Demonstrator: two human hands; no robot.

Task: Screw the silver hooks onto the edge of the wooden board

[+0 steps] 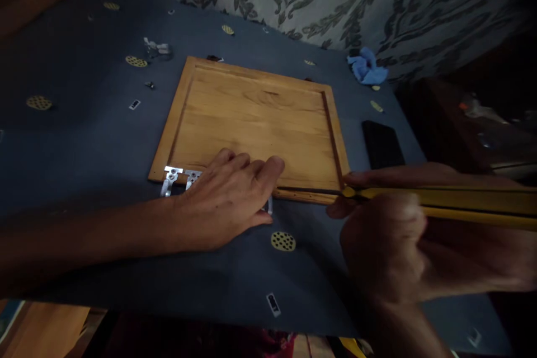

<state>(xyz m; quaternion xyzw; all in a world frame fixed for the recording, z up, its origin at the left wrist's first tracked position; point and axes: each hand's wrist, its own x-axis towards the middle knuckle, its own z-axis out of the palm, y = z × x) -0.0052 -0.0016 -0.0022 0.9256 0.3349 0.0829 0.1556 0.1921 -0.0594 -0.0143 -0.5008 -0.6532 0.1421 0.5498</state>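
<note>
The wooden panel (260, 117) lies flat on the blue table (210, 282), in the middle of the frame. The left hand (232, 196) rests across its lower edge with the fingers partly bent; I cannot tell if they pinch something below. The right hand (390, 235), in the lower right of the frame, has its fingers closed around the yellow tool (465, 198), whose thin rod (310, 190) lies along this edge and points to the left hand.

The first danger, in my judgement, is for the left hand: if the rod slips on the wood, it could run straight into the thumb or the palm. A slip could also scratch the edge of the panel.

Two metal pieces (170, 179) stand at the lower left corner of the panel and reach out beyond the edge. A sideways push on them could turn the panel or bend them. Another curved metal part (270, 205) is partly hidden under the left hand, so a wrong position there could be missed. The small dark piece (150, 85) in the upper left could easily roll away if the table is knocked.
</note>
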